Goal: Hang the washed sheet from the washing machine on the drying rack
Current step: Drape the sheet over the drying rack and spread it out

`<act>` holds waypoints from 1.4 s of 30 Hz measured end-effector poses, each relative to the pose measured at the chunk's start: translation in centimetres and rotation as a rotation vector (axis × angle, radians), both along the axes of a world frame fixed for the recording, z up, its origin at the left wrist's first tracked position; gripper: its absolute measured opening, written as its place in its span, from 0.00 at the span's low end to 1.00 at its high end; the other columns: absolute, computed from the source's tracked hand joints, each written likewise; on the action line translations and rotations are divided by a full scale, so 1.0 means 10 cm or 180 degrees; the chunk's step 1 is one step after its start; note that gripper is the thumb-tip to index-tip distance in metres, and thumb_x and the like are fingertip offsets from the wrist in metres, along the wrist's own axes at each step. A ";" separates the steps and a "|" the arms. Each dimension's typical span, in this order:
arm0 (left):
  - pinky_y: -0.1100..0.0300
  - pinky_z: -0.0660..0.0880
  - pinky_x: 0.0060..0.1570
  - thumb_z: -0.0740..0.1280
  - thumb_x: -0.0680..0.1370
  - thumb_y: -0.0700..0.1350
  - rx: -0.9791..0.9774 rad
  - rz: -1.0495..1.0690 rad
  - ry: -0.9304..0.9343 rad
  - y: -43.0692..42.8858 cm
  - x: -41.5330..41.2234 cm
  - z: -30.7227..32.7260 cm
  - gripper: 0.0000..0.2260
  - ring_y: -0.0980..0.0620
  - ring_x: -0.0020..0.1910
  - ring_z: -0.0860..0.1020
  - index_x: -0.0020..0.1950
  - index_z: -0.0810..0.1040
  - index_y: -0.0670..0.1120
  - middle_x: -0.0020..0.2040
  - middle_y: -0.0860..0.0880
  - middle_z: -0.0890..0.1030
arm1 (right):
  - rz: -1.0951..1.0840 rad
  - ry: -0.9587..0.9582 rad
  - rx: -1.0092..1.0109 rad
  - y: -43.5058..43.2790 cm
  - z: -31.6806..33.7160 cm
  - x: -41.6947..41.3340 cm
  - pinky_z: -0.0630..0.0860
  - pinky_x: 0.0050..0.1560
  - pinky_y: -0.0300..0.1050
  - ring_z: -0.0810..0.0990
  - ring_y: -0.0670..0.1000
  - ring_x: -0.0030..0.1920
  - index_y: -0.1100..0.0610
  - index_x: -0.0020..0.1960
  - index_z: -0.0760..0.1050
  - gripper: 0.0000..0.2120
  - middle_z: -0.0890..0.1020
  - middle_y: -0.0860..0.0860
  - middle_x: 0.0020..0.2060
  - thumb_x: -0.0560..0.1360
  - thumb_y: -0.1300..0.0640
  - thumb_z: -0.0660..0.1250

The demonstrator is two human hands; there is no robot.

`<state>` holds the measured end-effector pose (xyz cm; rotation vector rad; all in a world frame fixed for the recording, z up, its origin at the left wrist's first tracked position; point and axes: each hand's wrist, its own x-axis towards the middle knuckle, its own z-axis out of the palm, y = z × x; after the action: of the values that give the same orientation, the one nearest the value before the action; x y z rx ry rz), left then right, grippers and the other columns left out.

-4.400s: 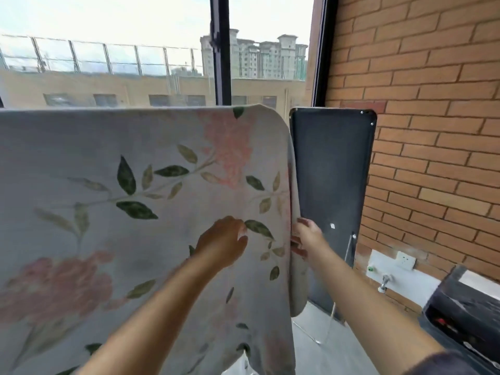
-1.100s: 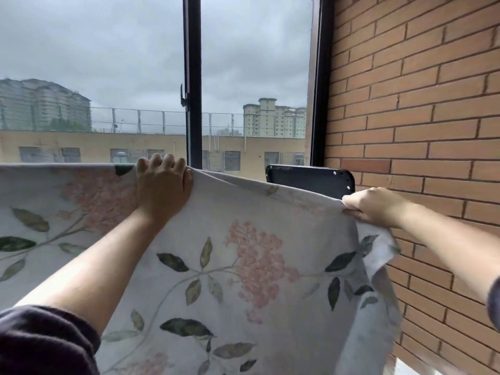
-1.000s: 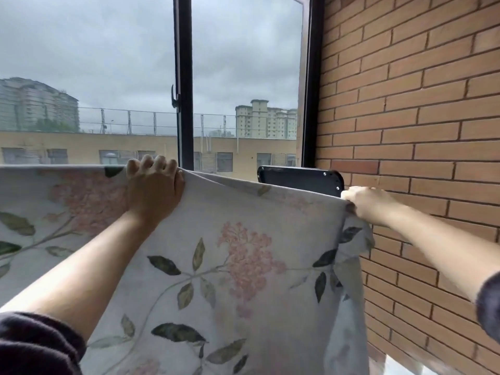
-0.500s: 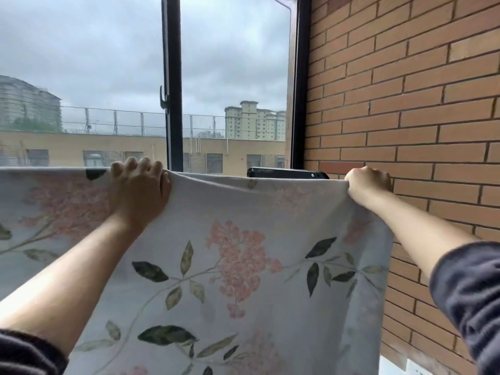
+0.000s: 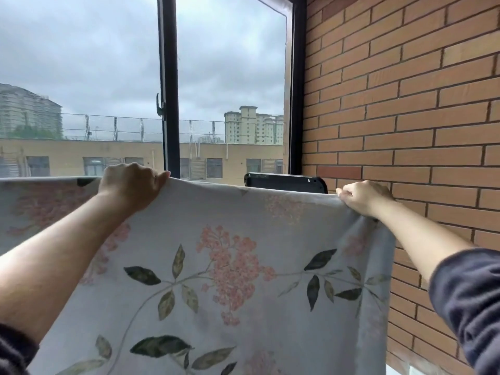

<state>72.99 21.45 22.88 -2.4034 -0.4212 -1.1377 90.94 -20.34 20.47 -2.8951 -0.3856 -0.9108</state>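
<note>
Floral sheet (image 5: 232, 266) hangs in front of us, its top fold running level between our two grips, cloth dropping straight down below both hands

Left hand (image 5: 131, 185) closed over the top fold, fingers curled behind it, thumb side toward the middle of the span. Right hand (image 5: 364, 197) fisted on the end of the same fold, pinching cloth at the sheet's right side edge, which falls directly under that grip

Step in hand, we judge: spreading and levelling the sheet on its support. To do it well we'd keep the span between grips taut, pull outward evenly, slide the left grip further away from the right to chase slack, let go only once the fold sits flat

Just behind the fold, between the grips and nearer the right one, a black panel (image 5: 285, 182) shows only its top. Beyond the right grip, brick wall (image 5: 405, 117); behind the left grip, window frame (image 5: 169, 90)

Hidden: drying rack bar itself, covered by cloth, so we can't confirm the fold rests on it. Sheet cut off left of the left grip and at bottom. Washing machine not in view
</note>
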 end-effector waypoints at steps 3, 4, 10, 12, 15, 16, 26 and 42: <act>0.58 0.75 0.44 0.44 0.79 0.61 0.0287 -0.0170 0.0223 -0.01 0.11 -0.01 0.28 0.47 0.44 0.81 0.46 0.79 0.48 0.44 0.46 0.82 | 0.0431 0.0175 0.0430 -0.09 0.00 0.07 0.69 0.42 0.47 0.75 0.57 0.41 0.53 0.28 0.67 0.23 0.73 0.47 0.28 0.78 0.43 0.57; 0.57 0.75 0.46 0.45 0.79 0.61 0.0416 -0.0258 0.0251 -0.02 0.14 -0.03 0.26 0.47 0.44 0.81 0.46 0.78 0.48 0.44 0.47 0.82 | 0.0505 0.0184 0.0567 -0.09 0.01 0.09 0.69 0.41 0.47 0.74 0.56 0.40 0.54 0.29 0.67 0.23 0.72 0.47 0.26 0.78 0.44 0.58; 0.55 0.70 0.49 0.48 0.81 0.56 0.0882 -0.0471 0.0329 -0.32 0.37 -0.25 0.21 0.48 0.45 0.80 0.48 0.78 0.47 0.45 0.48 0.82 | 0.0688 0.0017 0.1014 0.01 -0.01 0.08 0.70 0.40 0.48 0.76 0.58 0.40 0.57 0.37 0.74 0.20 0.76 0.53 0.31 0.79 0.44 0.58; 0.55 0.68 0.51 0.50 0.81 0.54 0.0942 -0.0468 0.0284 -0.39 0.45 -0.30 0.19 0.49 0.44 0.80 0.47 0.78 0.48 0.44 0.50 0.83 | 0.0642 -0.0190 0.0975 0.04 -0.05 0.04 0.67 0.36 0.47 0.75 0.58 0.39 0.58 0.38 0.73 0.21 0.76 0.54 0.31 0.79 0.43 0.57; 0.56 0.69 0.49 0.59 0.80 0.48 0.0780 -0.0602 0.0412 -0.52 0.56 -0.45 0.12 0.50 0.36 0.81 0.42 0.79 0.48 0.37 0.50 0.83 | 0.0701 -0.0441 0.0882 0.07 -0.11 -0.04 0.63 0.31 0.46 0.73 0.57 0.36 0.58 0.36 0.68 0.20 0.72 0.51 0.28 0.80 0.45 0.56; 0.56 0.71 0.46 0.64 0.77 0.43 0.0675 -0.0611 0.0506 -0.56 0.59 -0.50 0.08 0.50 0.31 0.80 0.39 0.79 0.47 0.33 0.49 0.82 | 0.0739 -0.0457 0.0841 0.06 -0.12 -0.07 0.63 0.31 0.45 0.73 0.57 0.36 0.58 0.37 0.69 0.20 0.72 0.51 0.28 0.79 0.44 0.56; 0.52 0.71 0.49 0.59 0.74 0.34 0.0215 -0.0679 0.0105 -0.71 0.72 -0.50 0.09 0.44 0.37 0.80 0.45 0.77 0.43 0.39 0.44 0.83 | 0.1069 0.2708 0.0377 -0.21 -0.44 -0.18 0.79 0.40 0.41 0.80 0.48 0.41 0.56 0.44 0.82 0.12 0.83 0.51 0.40 0.72 0.47 0.71; 0.56 0.67 0.49 0.59 0.76 0.42 0.0075 -0.1827 0.1184 -1.64 0.95 -1.23 0.07 0.47 0.51 0.79 0.49 0.74 0.50 0.50 0.50 0.81 | 0.1236 0.2739 0.4818 -0.02 -1.63 -0.35 0.75 0.37 0.45 0.77 0.53 0.36 0.60 0.51 0.77 0.10 0.79 0.58 0.41 0.78 0.66 0.57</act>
<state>82.44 5.10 10.54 -2.7148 0.4257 -0.8527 87.48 -20.52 4.19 -1.4366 -0.0598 0.2012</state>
